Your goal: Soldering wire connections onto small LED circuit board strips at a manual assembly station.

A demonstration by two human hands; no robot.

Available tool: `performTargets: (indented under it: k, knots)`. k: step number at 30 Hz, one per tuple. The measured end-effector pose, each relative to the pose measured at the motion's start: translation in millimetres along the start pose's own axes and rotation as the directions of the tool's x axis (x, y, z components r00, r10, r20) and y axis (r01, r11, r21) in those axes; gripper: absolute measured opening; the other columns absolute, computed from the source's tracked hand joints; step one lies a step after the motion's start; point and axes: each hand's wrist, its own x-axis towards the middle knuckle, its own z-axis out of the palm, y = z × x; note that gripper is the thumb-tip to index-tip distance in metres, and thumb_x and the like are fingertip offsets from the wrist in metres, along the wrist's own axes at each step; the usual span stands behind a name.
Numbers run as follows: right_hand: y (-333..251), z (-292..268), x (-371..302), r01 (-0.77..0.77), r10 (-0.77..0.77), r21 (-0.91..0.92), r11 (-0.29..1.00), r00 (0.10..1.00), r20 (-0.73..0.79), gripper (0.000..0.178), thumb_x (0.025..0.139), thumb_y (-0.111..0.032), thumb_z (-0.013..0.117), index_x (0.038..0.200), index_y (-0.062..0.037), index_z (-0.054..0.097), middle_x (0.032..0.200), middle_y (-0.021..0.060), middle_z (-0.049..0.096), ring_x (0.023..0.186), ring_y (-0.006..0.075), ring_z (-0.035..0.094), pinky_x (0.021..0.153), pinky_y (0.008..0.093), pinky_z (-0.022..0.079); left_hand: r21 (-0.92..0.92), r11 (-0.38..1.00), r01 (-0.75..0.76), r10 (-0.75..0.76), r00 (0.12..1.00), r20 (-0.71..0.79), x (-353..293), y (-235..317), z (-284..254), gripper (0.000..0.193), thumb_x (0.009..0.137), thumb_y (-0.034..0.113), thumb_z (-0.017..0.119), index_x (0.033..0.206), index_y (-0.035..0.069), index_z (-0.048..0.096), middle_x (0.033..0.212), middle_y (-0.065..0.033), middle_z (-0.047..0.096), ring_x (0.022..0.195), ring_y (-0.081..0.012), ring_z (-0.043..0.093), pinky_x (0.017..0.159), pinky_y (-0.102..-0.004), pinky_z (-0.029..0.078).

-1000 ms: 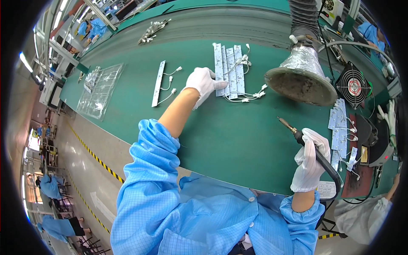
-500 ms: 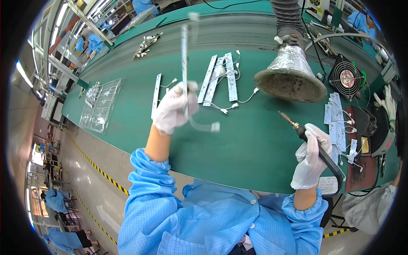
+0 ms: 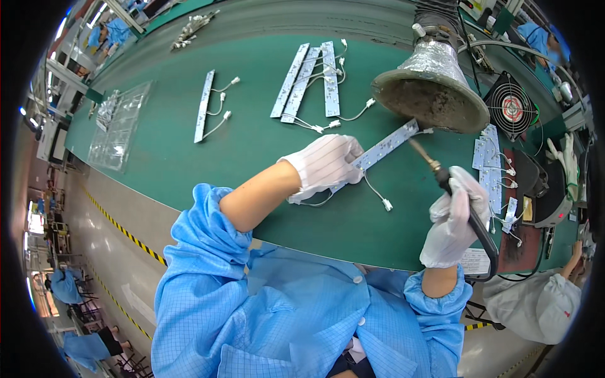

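Left hand point(image 3: 329, 165) clamped on circuit-board strip point(image 3: 386, 146), centre of frame, long axis slanting lower left to upper right; right hand point(image 3: 455, 217), well apart, wrapped around soldering iron point(image 3: 443, 179), tip toward upper left. White printed sheet point(image 3: 476, 261), lower right; writing illegible.

Wired circuit-board strips point(image 3: 331, 85) lie on a green workbench point(image 3: 403, 223) in an electronics assembly workshop, where a soldering iron point(image 3: 443, 179) is in use near a foil-wrapped fume-extraction hood point(image 3: 435, 63) on a ribbed duct point(image 3: 436, 14). A fan point(image 3: 510, 110) stands alongside; black-and-yellow hazard tape point(image 3: 134, 237) marks the factory floor point(image 3: 107, 255), with workers in blue smocks point(image 3: 66, 286) in the background.
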Motion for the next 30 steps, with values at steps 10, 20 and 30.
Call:
performTargets:
  k: [10,20,30]
  knots:
    - [1.2,10.4,-3.8,0.493,-0.280,-0.419,0.762,0.835,0.473,0.015,0.083,-0.009,0.055,0.088,0.0007,0.065,0.093,0.0120,0.066,0.083,0.0203,0.061,0.082,0.0323,0.047,-0.046,0.988,-0.148,0.133,0.962,-0.237,0.6,-3.3,13.8,0.026,0.075,0.014,0.062,0.092,-0.007,0.061,0.078,-0.0187,0.067,0.072,-0.0316,0.064,0.068,-0.0364,0.050]
    - [9.4,9.0,-7.0,0.399,-0.230,-0.369,0.839,0.876,0.423,0.017,0.082,-0.008,0.055,0.093,0.0024,0.063,0.092,0.0123,0.065,0.066,0.0134,0.055,0.066,0.0252,0.044,-0.022,0.989,-0.149,0.139,0.957,-0.254,-1.0,-5.3,15.6,0.025,0.075,0.013,0.061,0.090,-0.006,0.063,0.076,-0.0205,0.066,0.070,-0.0338,0.063,0.067,-0.0380,0.050]
    - [4.6,6.2,-9.7,0.312,-0.124,-0.435,0.845,0.905,0.407,0.021,0.082,-0.009,0.055,0.094,0.0043,0.065,0.096,0.0145,0.065,0.085,0.0214,0.061,0.081,0.0311,0.047,0.047,0.979,-0.201,0.206,0.934,-0.292,0.7,-9.3,18.5,0.025,0.076,0.014,0.061,0.090,-0.007,0.061,0.076,-0.0209,0.065,0.072,-0.0356,0.063,0.069,-0.0388,0.050]
